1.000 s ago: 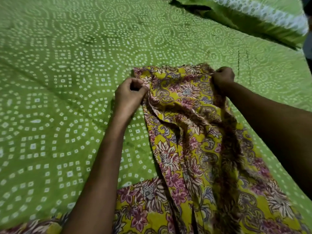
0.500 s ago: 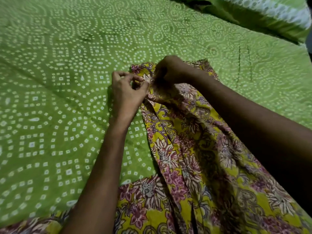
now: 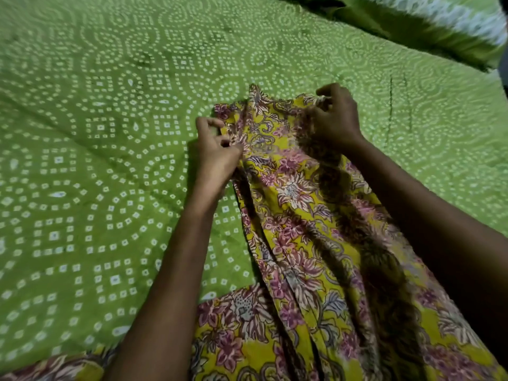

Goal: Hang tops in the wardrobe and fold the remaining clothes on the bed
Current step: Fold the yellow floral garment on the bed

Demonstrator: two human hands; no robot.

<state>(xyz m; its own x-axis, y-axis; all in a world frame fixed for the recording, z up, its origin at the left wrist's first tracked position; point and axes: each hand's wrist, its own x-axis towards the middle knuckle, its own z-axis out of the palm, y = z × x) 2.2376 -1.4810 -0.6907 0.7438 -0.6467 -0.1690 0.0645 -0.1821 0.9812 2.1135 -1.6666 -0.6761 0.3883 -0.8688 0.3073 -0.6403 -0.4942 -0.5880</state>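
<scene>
No readable text, labels or numbers anywhere.

A single head-worn camera looks forward and down at the bed (image 3: 82,188), close above it, so both forearms reach in from the bottom of the frame. The wide lens bends the sheet's pattern toward the frame edges.

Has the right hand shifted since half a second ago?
Yes. The right hand has moved rightward along the floral garment's top edge, away from the left hand, toward the bedsheet's dark crease lines.
</scene>
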